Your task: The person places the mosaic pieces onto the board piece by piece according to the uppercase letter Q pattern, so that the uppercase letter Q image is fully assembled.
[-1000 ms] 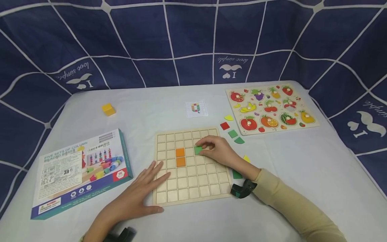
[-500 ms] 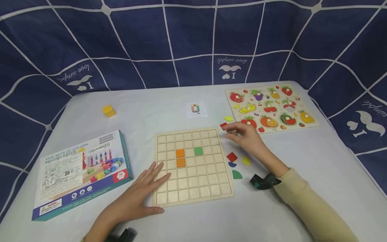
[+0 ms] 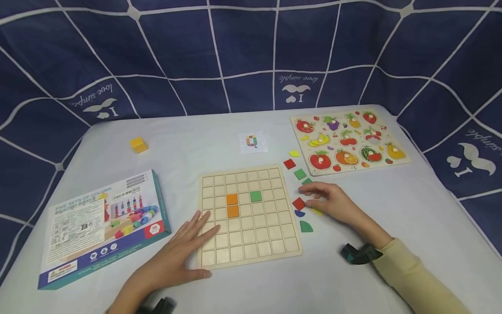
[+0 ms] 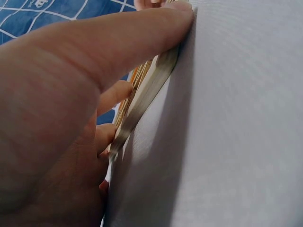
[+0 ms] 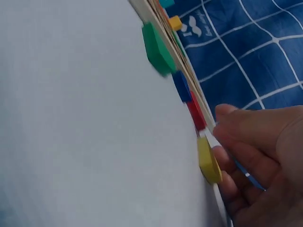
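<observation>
A wooden grid board lies on the white table, with two orange squares one below the other and a green square set in its cells. My left hand rests with spread fingers on the board's left edge; the thumb lies at its near left corner. To the right of the board, my right hand is over the loose pieces, holding nothing visible, its thumb tip close to a red square. A yellow piece is partly covered by this hand in the head view.
Other loose pieces include a blue piece, a green quarter-round and another red square. A pattern card lies beyond the board. A fruit puzzle, a boxed toy and a yellow block surround it.
The right hand let go of the green square on the board, moved right to the loose pieces, then came nearer toward the red square. The left hand stayed in place.
</observation>
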Motion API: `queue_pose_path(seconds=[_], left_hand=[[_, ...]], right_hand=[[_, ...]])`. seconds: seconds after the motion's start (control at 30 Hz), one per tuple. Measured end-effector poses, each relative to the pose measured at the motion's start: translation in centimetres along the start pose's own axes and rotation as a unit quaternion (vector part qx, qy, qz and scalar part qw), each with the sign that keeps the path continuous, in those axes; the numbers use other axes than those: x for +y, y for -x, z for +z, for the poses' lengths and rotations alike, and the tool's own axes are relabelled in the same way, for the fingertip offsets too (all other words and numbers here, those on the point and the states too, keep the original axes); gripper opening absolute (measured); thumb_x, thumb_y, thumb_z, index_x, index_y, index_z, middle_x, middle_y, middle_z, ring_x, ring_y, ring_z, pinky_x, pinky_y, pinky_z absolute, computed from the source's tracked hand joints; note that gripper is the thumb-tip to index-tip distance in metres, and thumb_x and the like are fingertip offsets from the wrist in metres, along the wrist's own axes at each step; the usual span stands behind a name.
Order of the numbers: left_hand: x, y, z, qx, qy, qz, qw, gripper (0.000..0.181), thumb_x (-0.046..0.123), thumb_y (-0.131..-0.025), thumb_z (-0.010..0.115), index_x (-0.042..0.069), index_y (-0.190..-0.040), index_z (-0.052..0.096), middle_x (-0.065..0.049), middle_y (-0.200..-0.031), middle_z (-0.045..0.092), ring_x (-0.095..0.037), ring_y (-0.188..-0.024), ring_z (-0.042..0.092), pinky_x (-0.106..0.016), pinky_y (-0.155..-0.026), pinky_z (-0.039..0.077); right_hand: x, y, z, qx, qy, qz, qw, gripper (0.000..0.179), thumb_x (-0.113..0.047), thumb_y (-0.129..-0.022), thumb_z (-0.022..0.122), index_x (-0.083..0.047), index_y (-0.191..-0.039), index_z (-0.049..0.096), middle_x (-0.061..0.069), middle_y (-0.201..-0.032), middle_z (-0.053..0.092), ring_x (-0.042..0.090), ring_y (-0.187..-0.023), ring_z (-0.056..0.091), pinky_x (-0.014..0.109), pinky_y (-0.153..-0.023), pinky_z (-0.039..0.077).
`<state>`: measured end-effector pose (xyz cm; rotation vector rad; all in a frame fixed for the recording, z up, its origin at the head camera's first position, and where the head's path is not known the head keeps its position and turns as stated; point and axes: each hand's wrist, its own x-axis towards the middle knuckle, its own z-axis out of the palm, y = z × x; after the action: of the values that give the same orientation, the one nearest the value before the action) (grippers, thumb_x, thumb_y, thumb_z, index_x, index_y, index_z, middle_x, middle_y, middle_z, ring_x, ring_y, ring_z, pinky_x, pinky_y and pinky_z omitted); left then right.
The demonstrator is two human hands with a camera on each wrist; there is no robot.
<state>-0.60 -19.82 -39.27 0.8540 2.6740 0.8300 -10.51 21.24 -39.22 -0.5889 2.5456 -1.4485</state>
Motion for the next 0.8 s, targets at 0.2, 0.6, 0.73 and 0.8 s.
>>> queue_pose_path(seconds=[0.2,0.6,0.73,0.8], left_hand=[[0.0,0.1,0.1,0.017,-0.013,0.022,0.9995,0.100,0.042,-0.065,0.081,0.023,-0.148,0.029,-0.006,-0.156,0.009,-0.030,-0.140,0.003,-0.023,-0.107,-0.007],[-0.2,0.1,0.0,0.016,-0.015,0.022,0.9995,0.099,0.047,-0.067,0.079,0.024,-0.149,0.028,-0.006,-0.156,0.008,-0.029,-0.140,0.003,-0.023,-0.107,-0.007],[-0.3,0.1,0.0,0.017,-0.019,0.025,0.9994,0.099,0.047,-0.066,0.079,0.023,-0.149,0.028,-0.006,-0.156,0.008,-0.029,-0.140,0.002,-0.023,-0.107,-0.007],[-0.3,0.1,0.0,0.018,-0.018,0.027,0.9993,0.099,0.047,-0.066,0.079,0.022,-0.149,0.028,-0.007,-0.155,0.008,-0.029,-0.140,0.003,-0.023,-0.107,-0.007]], right_hand=[[0.0,0.2,0.8,-0.034,0.032,0.002,0.9989,0.040,-0.004,-0.077,0.076,-0.013,-0.115,0.067,-0.005,-0.114,0.062,0.017,-0.111,0.051,0.032,-0.091,0.042],[0.4,-0.2,1.4,-0.006,0.069,-0.038,0.9969,0.039,-0.001,-0.073,0.078,-0.013,-0.109,0.069,-0.007,-0.107,0.063,0.014,-0.103,0.054,0.029,-0.088,0.045],[0.6,-0.3,1.5,0.004,0.073,-0.040,0.9965,0.038,-0.003,-0.072,0.079,-0.013,-0.107,0.071,-0.005,-0.105,0.064,0.015,-0.101,0.056,0.031,-0.086,0.046],[0.7,-0.2,1.4,0.006,0.072,-0.037,0.9967,0.037,-0.004,-0.072,0.079,-0.013,-0.107,0.071,-0.004,-0.105,0.065,0.016,-0.099,0.057,0.032,-0.085,0.046]])
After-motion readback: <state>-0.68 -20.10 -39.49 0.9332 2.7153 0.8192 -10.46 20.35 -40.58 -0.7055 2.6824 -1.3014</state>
